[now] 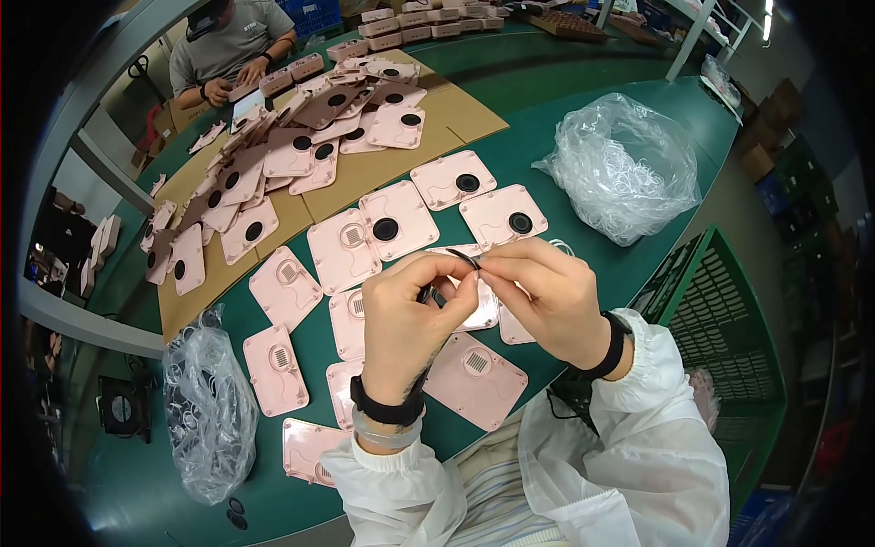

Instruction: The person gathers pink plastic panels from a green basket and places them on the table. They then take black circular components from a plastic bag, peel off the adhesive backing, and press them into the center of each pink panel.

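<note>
My left hand (pixel 407 310) and my right hand (pixel 550 290) meet above the pink panels, fingertips pinched together on a thin black round piece (pixel 464 258) seen nearly edge-on. More black shows within the curl of my left fingers, but I cannot make out what it is. Beneath and around the hands lie pink plastic panels. One panel (pixel 477 383) near me has a bare slotted grille; another panel (pixel 398 219), farther off, carries a black disc over that spot. My hands partly hide the panels directly below them.
Many pink panels (pixel 292 155) are heaped on cardboard (pixel 456 109) at far left. Clear bags stand right (pixel 629 173) and left (pixel 210 410). Loose black discs (pixel 237 513) lie lower left. A green crate (pixel 729 328) stands right. A co-worker (pixel 239 46) handles pink parts across the table.
</note>
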`<move>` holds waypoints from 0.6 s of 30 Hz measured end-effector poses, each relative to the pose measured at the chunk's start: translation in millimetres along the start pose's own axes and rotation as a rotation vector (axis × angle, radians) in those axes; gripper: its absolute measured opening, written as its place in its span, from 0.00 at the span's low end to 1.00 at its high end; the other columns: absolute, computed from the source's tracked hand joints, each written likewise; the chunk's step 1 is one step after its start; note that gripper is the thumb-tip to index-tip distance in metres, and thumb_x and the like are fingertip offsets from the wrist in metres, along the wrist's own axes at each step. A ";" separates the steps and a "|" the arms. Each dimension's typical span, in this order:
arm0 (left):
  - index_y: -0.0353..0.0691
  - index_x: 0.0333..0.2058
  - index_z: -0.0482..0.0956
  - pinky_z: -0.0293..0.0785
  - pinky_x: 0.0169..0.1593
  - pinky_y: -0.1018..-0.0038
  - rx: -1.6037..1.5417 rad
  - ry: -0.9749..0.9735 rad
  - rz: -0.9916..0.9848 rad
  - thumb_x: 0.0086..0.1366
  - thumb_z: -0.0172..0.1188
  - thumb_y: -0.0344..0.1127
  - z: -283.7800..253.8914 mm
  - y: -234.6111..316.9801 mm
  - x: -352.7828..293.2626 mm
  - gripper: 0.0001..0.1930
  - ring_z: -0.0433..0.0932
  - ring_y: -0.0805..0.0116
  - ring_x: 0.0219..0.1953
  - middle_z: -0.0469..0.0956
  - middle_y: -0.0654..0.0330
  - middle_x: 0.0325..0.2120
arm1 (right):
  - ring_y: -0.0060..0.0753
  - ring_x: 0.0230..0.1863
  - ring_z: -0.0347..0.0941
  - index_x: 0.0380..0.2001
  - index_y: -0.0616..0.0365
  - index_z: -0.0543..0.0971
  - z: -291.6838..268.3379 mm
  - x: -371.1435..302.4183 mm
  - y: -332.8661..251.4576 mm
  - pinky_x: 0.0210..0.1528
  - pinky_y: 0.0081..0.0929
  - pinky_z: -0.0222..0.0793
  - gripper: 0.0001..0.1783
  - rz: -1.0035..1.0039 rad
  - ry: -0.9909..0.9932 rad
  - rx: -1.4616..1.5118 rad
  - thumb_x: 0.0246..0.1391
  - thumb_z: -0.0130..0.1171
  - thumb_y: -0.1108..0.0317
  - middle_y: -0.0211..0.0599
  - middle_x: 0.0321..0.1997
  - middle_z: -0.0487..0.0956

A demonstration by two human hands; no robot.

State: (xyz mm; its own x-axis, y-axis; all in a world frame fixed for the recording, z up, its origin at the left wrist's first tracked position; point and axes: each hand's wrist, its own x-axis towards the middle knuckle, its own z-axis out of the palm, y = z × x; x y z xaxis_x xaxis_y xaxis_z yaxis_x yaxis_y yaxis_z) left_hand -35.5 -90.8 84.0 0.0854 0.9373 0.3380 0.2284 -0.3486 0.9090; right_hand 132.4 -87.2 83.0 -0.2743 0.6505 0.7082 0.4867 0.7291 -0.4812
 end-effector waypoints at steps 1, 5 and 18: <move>0.33 0.27 0.80 0.63 0.22 0.84 0.037 0.024 0.024 0.51 0.62 0.26 1.4 0.2 -0.3 0.03 0.72 0.81 0.21 0.78 0.63 0.22 | 0.21 0.21 0.70 0.32 0.63 0.80 1.6 -0.9 1.0 0.19 0.16 0.61 0.08 -0.044 0.011 -0.056 0.45 0.63 0.79 0.36 0.33 0.79; 0.34 0.27 0.79 0.64 0.23 0.83 0.082 0.059 0.077 0.51 0.61 0.25 7.4 -3.9 0.7 0.03 0.71 0.80 0.21 0.77 0.63 0.21 | 0.23 0.22 0.71 0.32 0.64 0.80 2.6 -2.3 0.2 0.19 0.16 0.62 0.08 -0.060 0.024 -0.118 0.44 0.63 0.80 0.37 0.34 0.79; 0.31 0.29 0.78 0.65 0.24 0.82 0.041 -0.050 0.052 0.54 0.60 0.25 0.9 -1.7 1.1 0.04 0.71 0.75 0.20 0.76 0.59 0.21 | 0.17 0.17 0.65 0.31 0.65 0.80 2.0 -3.5 -2.4 0.16 0.14 0.57 0.08 0.029 0.034 -0.046 0.43 0.63 0.79 0.36 0.32 0.80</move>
State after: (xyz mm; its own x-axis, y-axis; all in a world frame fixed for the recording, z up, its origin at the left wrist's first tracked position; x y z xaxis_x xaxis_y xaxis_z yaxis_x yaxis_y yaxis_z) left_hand -34.9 -89.2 82.6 0.1461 0.9171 0.3709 0.2615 -0.3974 0.8796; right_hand 130.5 -90.8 80.6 -0.2315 0.6633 0.7117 0.5317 0.6989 -0.4784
